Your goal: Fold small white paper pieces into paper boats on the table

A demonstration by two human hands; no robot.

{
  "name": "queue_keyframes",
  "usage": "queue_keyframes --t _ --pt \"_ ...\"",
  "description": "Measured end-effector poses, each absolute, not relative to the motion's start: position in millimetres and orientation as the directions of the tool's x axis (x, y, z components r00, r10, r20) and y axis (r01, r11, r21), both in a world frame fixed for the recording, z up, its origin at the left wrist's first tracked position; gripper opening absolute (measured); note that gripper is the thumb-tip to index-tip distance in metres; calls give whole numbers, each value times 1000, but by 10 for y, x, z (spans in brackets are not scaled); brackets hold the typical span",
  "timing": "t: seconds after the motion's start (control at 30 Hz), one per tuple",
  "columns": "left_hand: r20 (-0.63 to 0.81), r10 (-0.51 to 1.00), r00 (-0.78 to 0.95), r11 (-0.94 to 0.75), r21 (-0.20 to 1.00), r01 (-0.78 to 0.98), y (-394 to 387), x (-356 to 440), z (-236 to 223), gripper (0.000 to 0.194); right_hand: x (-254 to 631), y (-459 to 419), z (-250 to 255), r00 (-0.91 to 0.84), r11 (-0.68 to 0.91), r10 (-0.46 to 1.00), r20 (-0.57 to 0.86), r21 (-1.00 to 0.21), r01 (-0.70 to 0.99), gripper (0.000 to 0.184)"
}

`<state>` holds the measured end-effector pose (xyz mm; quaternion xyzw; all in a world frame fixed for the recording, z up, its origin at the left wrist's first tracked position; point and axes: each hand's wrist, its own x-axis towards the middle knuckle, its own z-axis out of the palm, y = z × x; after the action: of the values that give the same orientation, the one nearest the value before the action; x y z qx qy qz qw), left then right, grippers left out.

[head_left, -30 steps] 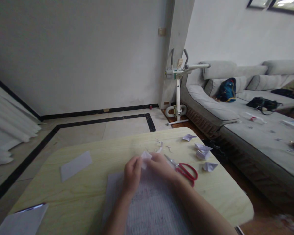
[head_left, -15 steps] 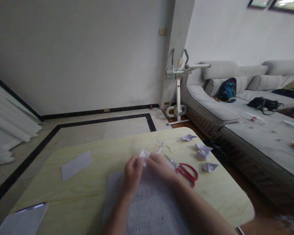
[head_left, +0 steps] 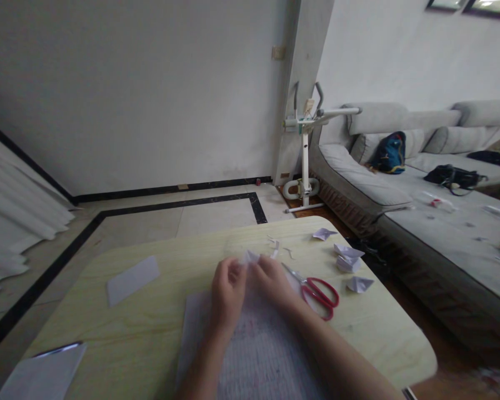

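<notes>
Between my two hands is a small folded piece of white paper [head_left: 252, 257], mostly covered by the fingers. My left hand [head_left: 230, 286] pinches its left side, and my right hand [head_left: 273, 279] pinches its right side. Under my forearms lies a large sheet with lines of writing [head_left: 254, 344]. Just right of my right hand rest scissors with red handles [head_left: 320, 294], blades pointing up and left. Thin paper scraps [head_left: 275, 249] lie beyond the hands. Several folded paper boats [head_left: 347, 258] stand along the table's right side.
On the pale wooden table [head_left: 150, 328], a blank white paper rectangle [head_left: 133, 280] lies at the left. A white sheet with a dark edge [head_left: 45, 369] is at the near left corner. A grey sofa [head_left: 433, 233] and an exercise machine [head_left: 304, 150] stand beyond the table.
My hands have drawn level on either side of the folded paper, and their fingers now hide more of it. The whole view has shifted slightly.
</notes>
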<state>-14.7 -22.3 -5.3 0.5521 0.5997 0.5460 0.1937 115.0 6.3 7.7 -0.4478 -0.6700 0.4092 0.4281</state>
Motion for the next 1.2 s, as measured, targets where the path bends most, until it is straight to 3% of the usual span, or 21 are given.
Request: queue_keyframes --t 0.1,0.17,0.37,0.57,0.87,1.03,1.2 --pt "519 825 -226 -334 768 546 -221 -145 -53 20 1145 50 40 -202 328 941 271 -880 343 17" --pt "520 835 -178 -360 762 539 -231 -134 -43 24 1139 36 29 -205 354 934 294 -846 399 13" --pt "273 946 -173 -210 927 311 -253 -101 -36 31 1103 -8 15 -272 457 889 369 -758 466 8" --pt "129 963 -235 -98 985 141 -242 -103 56 30 1099 -22 49 -320 514 856 407 -736 441 2" --pt "18 989 -147 -26 998 -51 -252 -122 158 30 1139 43 29 -62 291 957 284 -929 229 19" --pt "-34 998 -50 31 997 -68 -280 -97 203 34 1159 111 22 -40 174 984 171 -982 68 16" --pt "-38 999 -21 36 996 -84 -299 -88 224 34 1164 126 57 -45 92 995 91 -996 13 11"
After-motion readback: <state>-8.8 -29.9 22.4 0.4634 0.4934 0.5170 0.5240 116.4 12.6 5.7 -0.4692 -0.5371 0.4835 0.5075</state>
